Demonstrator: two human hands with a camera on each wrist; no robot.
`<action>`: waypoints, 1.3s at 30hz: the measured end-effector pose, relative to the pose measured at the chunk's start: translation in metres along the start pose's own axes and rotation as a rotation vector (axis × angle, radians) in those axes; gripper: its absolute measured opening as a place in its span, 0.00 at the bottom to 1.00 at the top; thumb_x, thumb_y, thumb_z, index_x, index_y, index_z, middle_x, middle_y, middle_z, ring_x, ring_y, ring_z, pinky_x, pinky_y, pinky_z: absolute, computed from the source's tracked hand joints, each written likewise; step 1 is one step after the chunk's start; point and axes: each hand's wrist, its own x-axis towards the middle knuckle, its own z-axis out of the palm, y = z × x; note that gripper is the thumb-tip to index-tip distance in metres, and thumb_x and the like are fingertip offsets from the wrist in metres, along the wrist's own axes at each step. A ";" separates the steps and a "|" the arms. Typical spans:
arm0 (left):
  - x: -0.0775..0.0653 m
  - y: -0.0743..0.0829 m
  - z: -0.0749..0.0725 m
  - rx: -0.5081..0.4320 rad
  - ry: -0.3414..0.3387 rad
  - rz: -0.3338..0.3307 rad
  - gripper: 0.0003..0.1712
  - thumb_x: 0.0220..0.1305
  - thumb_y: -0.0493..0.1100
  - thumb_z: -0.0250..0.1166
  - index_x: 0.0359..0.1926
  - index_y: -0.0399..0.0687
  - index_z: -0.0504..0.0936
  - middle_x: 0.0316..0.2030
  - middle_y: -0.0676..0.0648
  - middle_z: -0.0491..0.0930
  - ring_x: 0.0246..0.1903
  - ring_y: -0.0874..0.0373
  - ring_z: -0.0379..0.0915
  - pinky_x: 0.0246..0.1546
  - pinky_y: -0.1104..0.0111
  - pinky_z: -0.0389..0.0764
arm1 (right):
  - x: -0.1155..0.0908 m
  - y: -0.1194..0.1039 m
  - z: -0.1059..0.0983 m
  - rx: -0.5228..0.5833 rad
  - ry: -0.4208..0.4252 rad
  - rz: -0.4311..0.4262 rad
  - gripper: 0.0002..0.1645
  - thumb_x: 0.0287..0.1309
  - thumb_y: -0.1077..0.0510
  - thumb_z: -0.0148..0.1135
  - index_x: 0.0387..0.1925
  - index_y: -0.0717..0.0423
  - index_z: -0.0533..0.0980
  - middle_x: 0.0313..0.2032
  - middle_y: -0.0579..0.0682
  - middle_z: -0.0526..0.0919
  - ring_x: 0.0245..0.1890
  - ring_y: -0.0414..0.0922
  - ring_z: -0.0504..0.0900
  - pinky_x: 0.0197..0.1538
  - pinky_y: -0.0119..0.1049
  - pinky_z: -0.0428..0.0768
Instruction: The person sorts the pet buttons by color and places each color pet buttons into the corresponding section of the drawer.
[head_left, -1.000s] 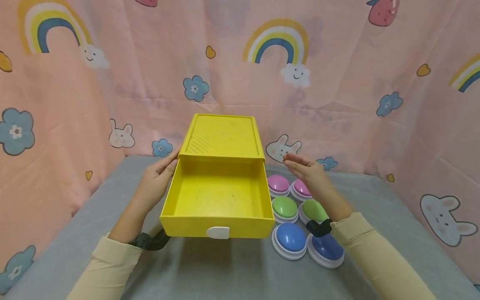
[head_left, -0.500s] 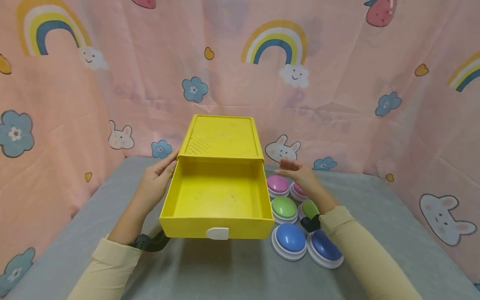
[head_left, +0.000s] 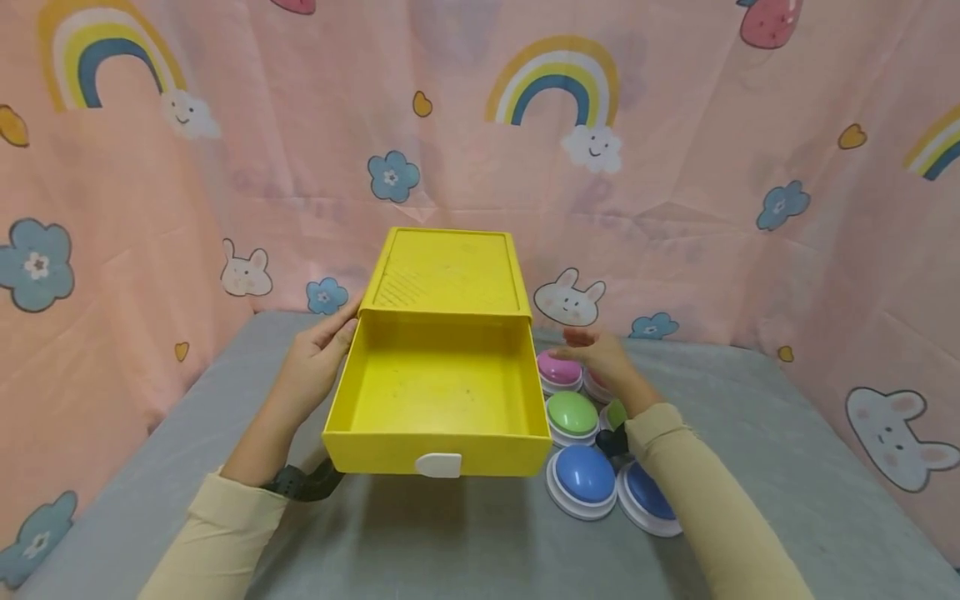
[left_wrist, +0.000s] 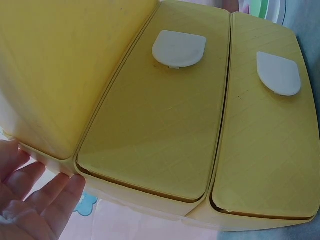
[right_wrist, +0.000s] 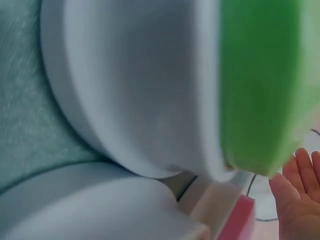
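A yellow drawer cabinet (head_left: 453, 271) stands in the middle of the table, its top drawer (head_left: 435, 454) pulled out toward me with nothing inside. Two lower drawers with white handles (left_wrist: 179, 48) show closed in the left wrist view. My left hand (head_left: 311, 367) touches the cabinet's left side, the fingers (left_wrist: 60, 200) fairly straight along its edge. Over the pink domed buttons (head_left: 555, 369), right of the cabinet, hovers my right hand (head_left: 603, 358), holding nothing. In the right wrist view its fingers (right_wrist: 305, 167) look extended beyond a green button (right_wrist: 260, 90).
Nearer me, to the cabinet's right, lie green buttons (head_left: 572, 414) and blue buttons (head_left: 585, 473) on white bases, set in pairs. A grey cloth (head_left: 765, 467) covers the table. A pink patterned curtain (head_left: 675, 175) hangs behind and at both sides.
My right hand has moved left and lower, from beside the cabinet to over the pink buttons. The left hand and the drawer have stayed put.
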 end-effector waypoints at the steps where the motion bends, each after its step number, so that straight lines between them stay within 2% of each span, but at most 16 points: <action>1: 0.000 0.000 0.000 0.000 0.001 0.002 0.29 0.78 0.56 0.46 0.76 0.62 0.59 0.74 0.51 0.62 0.74 0.50 0.59 0.65 0.53 0.74 | 0.001 0.001 0.000 0.008 -0.004 0.006 0.48 0.60 0.51 0.70 0.75 0.60 0.58 0.74 0.61 0.61 0.74 0.59 0.60 0.77 0.53 0.60; 7: 0.001 0.000 0.000 -0.003 -0.001 0.009 0.30 0.78 0.56 0.46 0.77 0.57 0.58 0.75 0.52 0.61 0.74 0.51 0.58 0.65 0.57 0.74 | 0.006 0.008 0.002 0.004 -0.018 0.026 0.50 0.59 0.53 0.71 0.75 0.61 0.56 0.75 0.61 0.59 0.75 0.60 0.58 0.78 0.53 0.58; 10: 0.000 0.000 0.000 -0.013 0.002 0.007 0.30 0.78 0.55 0.46 0.77 0.58 0.59 0.74 0.51 0.62 0.73 0.51 0.59 0.61 0.70 0.77 | 0.006 0.010 0.004 -0.033 -0.017 0.054 0.50 0.59 0.51 0.70 0.76 0.59 0.56 0.75 0.59 0.59 0.75 0.59 0.58 0.78 0.55 0.56; 13: 0.000 0.000 -0.001 -0.023 0.011 0.010 0.30 0.78 0.55 0.46 0.76 0.58 0.60 0.74 0.50 0.62 0.73 0.49 0.61 0.55 0.83 0.76 | 0.007 0.011 0.006 -0.078 -0.024 0.069 0.50 0.59 0.49 0.69 0.76 0.58 0.56 0.76 0.58 0.59 0.75 0.59 0.57 0.78 0.56 0.56; 16: 0.000 0.001 -0.001 -0.025 0.015 0.007 0.30 0.78 0.55 0.46 0.76 0.57 0.60 0.74 0.50 0.62 0.73 0.50 0.61 0.53 0.87 0.74 | 0.008 0.011 0.008 -0.103 -0.024 0.085 0.49 0.59 0.49 0.69 0.76 0.56 0.57 0.76 0.56 0.59 0.75 0.58 0.57 0.78 0.56 0.56; 18: -0.001 0.001 -0.002 -0.012 0.013 0.007 0.30 0.78 0.56 0.46 0.76 0.57 0.59 0.74 0.50 0.62 0.73 0.50 0.61 0.55 0.82 0.76 | 0.008 0.011 0.009 -0.128 -0.029 0.087 0.49 0.59 0.48 0.69 0.76 0.56 0.57 0.76 0.56 0.59 0.75 0.58 0.58 0.78 0.56 0.57; 21: -0.001 0.002 -0.002 -0.003 0.012 0.001 0.30 0.78 0.56 0.46 0.76 0.61 0.59 0.74 0.52 0.62 0.73 0.52 0.60 0.61 0.70 0.77 | 0.009 0.011 0.010 -0.164 -0.027 0.089 0.49 0.59 0.49 0.70 0.76 0.57 0.57 0.75 0.58 0.61 0.73 0.59 0.61 0.77 0.56 0.59; 24: 0.000 0.002 -0.002 0.000 0.010 0.003 0.29 0.78 0.56 0.46 0.76 0.63 0.60 0.75 0.52 0.61 0.74 0.52 0.59 0.65 0.57 0.75 | 0.008 0.011 0.010 -0.197 -0.030 0.073 0.50 0.58 0.52 0.71 0.75 0.60 0.57 0.74 0.61 0.62 0.71 0.60 0.65 0.75 0.55 0.63; 26: 0.000 0.002 -0.002 -0.003 0.010 0.001 0.29 0.78 0.56 0.46 0.76 0.63 0.60 0.75 0.52 0.61 0.74 0.51 0.58 0.66 0.53 0.73 | 0.007 0.011 0.010 -0.217 -0.034 0.065 0.51 0.57 0.53 0.72 0.75 0.61 0.57 0.73 0.62 0.63 0.69 0.60 0.67 0.74 0.54 0.65; 33: 0.001 0.001 -0.001 -0.002 0.012 -0.003 0.29 0.78 0.56 0.46 0.76 0.62 0.60 0.75 0.50 0.61 0.74 0.50 0.57 0.67 0.50 0.72 | 0.007 0.011 0.012 -0.295 -0.043 0.075 0.55 0.51 0.51 0.76 0.75 0.60 0.57 0.70 0.64 0.66 0.63 0.59 0.72 0.69 0.53 0.73; 36: 0.001 0.001 -0.001 -0.003 0.006 -0.013 0.29 0.78 0.57 0.47 0.76 0.64 0.60 0.75 0.52 0.61 0.74 0.51 0.57 0.67 0.50 0.72 | 0.007 0.013 0.012 -0.296 -0.028 0.090 0.56 0.50 0.50 0.77 0.75 0.59 0.58 0.69 0.63 0.68 0.60 0.59 0.73 0.67 0.53 0.76; 39: 0.001 0.001 0.000 -0.012 -0.002 -0.017 0.29 0.78 0.57 0.47 0.75 0.65 0.60 0.75 0.52 0.61 0.74 0.51 0.57 0.68 0.50 0.71 | 0.007 0.014 0.011 -0.279 -0.013 0.070 0.54 0.50 0.51 0.76 0.74 0.59 0.59 0.68 0.63 0.68 0.60 0.58 0.74 0.66 0.53 0.77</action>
